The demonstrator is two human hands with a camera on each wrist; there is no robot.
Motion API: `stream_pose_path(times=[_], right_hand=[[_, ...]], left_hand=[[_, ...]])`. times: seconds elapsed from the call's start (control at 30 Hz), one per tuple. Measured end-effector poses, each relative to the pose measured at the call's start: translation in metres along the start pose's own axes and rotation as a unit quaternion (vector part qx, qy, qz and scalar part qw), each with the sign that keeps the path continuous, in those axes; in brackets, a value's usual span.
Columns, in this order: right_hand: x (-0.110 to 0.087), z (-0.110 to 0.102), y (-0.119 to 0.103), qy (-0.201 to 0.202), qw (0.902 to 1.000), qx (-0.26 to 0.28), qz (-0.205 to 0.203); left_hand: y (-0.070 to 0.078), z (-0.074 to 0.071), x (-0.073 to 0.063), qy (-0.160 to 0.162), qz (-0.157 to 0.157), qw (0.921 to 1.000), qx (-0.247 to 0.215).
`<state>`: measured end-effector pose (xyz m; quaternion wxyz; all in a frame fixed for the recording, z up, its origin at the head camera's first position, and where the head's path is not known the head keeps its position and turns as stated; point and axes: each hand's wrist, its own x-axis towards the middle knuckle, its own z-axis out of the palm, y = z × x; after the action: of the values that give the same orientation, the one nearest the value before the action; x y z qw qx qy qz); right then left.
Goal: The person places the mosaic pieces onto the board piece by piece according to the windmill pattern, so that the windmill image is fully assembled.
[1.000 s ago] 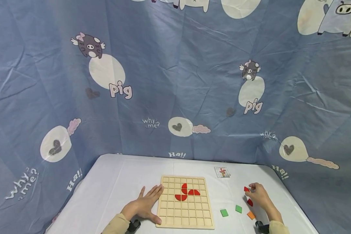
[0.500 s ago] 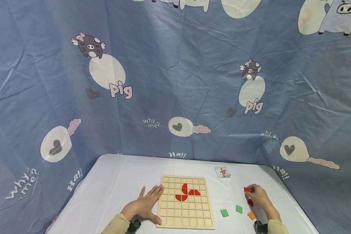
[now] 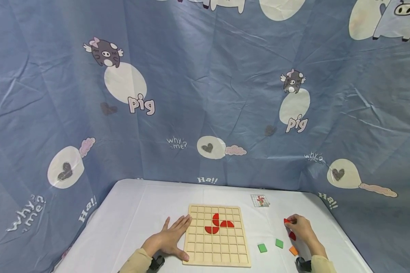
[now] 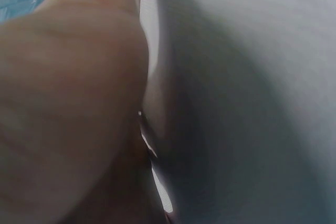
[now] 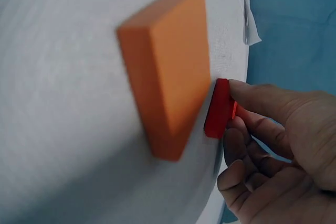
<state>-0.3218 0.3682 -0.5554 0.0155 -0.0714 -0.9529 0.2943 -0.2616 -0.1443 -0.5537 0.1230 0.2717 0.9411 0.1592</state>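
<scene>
My left hand (image 3: 169, 239) lies with fingers spread, its fingertips and thumb at the left edge of a square wooden grid board (image 3: 215, 248). Several red quarter-circle tiles (image 3: 215, 222) sit in the board's cells, forming half-circle shapes. Over on the right, my right hand (image 3: 303, 229) pinches a red quarter-circle tile (image 3: 287, 220) between thumb and fingers, close over the table. Just below that hand lies another red tile (image 3: 292, 236), which hides most of the held one in the right wrist view. The left wrist view is mostly filled by the blurred side of the left hand (image 4: 68, 103).
Two green square tiles (image 3: 262, 248) and an orange square tile (image 3: 293, 250) lie between the board and the right forearm. A small pattern card (image 3: 259, 200) rests near the back of the white table. A blue printed curtain (image 3: 177, 113) hangs behind.
My right fingers have closed on the red tile, turned it, and now draw it slightly to the left. The left hand and board have stayed in place.
</scene>
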Motion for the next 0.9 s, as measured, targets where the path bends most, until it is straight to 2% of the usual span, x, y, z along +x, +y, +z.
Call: stream_pose_path(times=[0.9], right_hand=[[-0.009,0.012,-0.024,-0.007,0.9997,0.000,-0.025]], left_hand=[[0.002,-0.001,-0.001,0.002,-0.003,1.0000,0.005]])
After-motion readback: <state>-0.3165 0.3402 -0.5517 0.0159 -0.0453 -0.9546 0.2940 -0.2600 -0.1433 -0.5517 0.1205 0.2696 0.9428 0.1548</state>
